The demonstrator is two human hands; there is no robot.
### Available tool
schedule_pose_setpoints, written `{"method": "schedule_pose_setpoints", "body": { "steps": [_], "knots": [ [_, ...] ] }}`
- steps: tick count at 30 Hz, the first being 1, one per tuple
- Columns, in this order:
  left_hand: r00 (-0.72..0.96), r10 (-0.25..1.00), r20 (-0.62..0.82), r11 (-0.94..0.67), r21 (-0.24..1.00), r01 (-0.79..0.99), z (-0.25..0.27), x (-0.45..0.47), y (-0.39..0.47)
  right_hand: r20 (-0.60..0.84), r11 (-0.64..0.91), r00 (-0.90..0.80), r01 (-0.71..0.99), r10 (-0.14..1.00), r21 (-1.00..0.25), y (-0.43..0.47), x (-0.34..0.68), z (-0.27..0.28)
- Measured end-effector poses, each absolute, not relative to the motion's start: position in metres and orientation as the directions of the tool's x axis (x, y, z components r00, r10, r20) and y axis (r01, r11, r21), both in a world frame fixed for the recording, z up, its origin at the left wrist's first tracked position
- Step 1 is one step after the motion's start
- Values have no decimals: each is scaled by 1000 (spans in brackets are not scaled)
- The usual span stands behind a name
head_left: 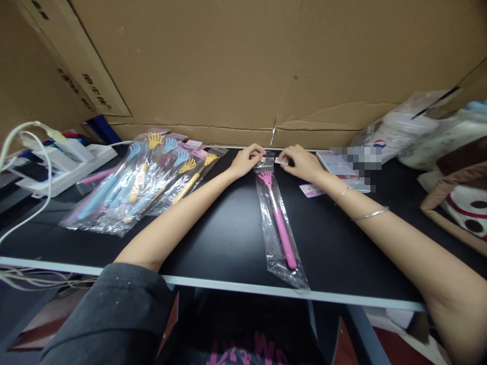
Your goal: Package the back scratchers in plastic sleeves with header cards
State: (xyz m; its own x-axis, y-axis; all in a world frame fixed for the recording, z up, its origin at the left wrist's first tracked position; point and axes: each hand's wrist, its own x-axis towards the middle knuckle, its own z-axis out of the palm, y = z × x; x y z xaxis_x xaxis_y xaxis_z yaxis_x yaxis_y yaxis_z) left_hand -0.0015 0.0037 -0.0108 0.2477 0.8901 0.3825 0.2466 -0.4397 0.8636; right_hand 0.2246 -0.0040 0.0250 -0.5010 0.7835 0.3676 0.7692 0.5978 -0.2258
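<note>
A pink back scratcher (283, 233) with a hand-shaped head lies in a clear plastic bag (263, 223) on the black table, its head toward the back. At the bag's top end, my left hand (246, 161) has its fingers closed on the bag's edge. Just right of that end, my right hand (300, 161) pinches a small white card (281, 160). Under my right wrist lies a small printed card (311, 190). Left of my left arm is a pile of bagged back scratchers (142, 182) in yellow, blue and pink.
A white power strip (68, 172) with cables stands at the far left. Behind the table rises a cardboard wall (213, 66). To the right are a flat printed pack (338, 167), a bagged cup (403, 129) and a bag with tan handles (452, 192).
</note>
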Motion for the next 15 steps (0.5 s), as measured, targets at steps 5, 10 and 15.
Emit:
{"method": "schedule_pose_setpoints", "body": {
  "steps": [5, 10, 15],
  "knots": [
    [253, 892, 374, -432, 869, 240, -10, -2, 3, 185, 628, -601, 727, 778, -279, 8, 229, 29],
    [255, 890, 379, -436, 872, 225, -10, -2, 4, 145, 593, -577, 760, 804, -267, 18, 226, 38],
    [260, 887, 381, -441, 866, 235, -10, -3, 4, 80, 570, -572, 774, 816, -275, 29, 223, 41]
  ]
}}
